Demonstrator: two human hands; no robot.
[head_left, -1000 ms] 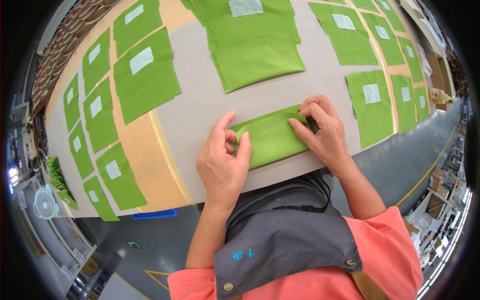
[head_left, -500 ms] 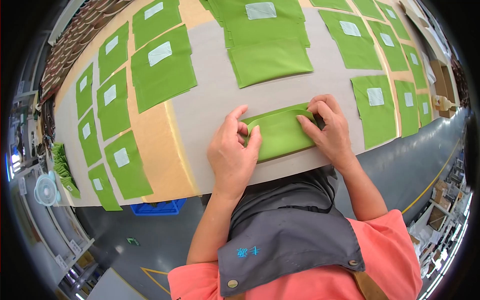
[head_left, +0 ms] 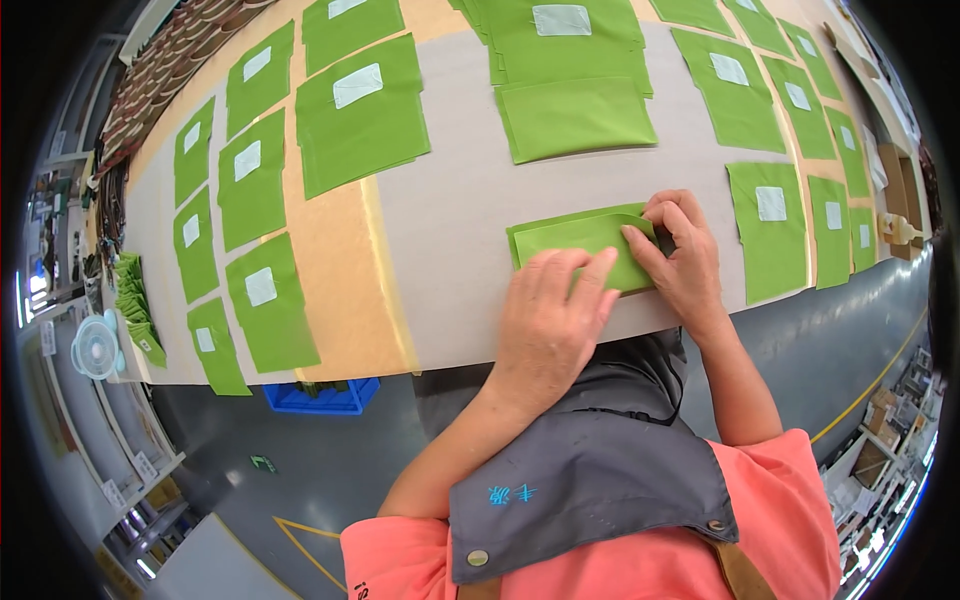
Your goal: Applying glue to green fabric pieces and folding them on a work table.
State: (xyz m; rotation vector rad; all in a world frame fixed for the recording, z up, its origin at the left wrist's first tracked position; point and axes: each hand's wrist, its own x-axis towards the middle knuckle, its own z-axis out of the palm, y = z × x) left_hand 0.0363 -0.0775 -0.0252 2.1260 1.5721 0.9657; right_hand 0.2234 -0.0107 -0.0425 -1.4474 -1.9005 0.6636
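A folded green piece of smooth sheet material (head_left: pixel 575 235), like leather or coated fabric, lies crosswise near the table's front edge. My right hand (head_left: pixel 685 255) pinches its right end between thumb and fingers, where the upper layer curls up a little. Over its lower left part is my left hand (head_left: pixel 555 325), its fingers loosely stretched and slightly blurred; it grips nothing that I can see. Whether its fingertips touch the piece is hard to tell. Beyond the hands, another folded green piece (head_left: pixel 578 120) lies in front of a stack of green pieces (head_left: pixel 565 55) with a pale patch on top.
Green pieces with pale patches lie in rows at left (head_left: pixel 360 130) and right (head_left: pixel 765 240) on the table (head_left: pixel 450 250). A small fan (head_left: pixel 97 345) stands at the left end, a bottle (head_left: pixel 895 229) at the right. A blue crate (head_left: pixel 325 398) shows below the front edge.
My left hand has let go of the piece's left end and moved right and down across it. My right hand keeps its pinch. The whole view has shifted slightly.
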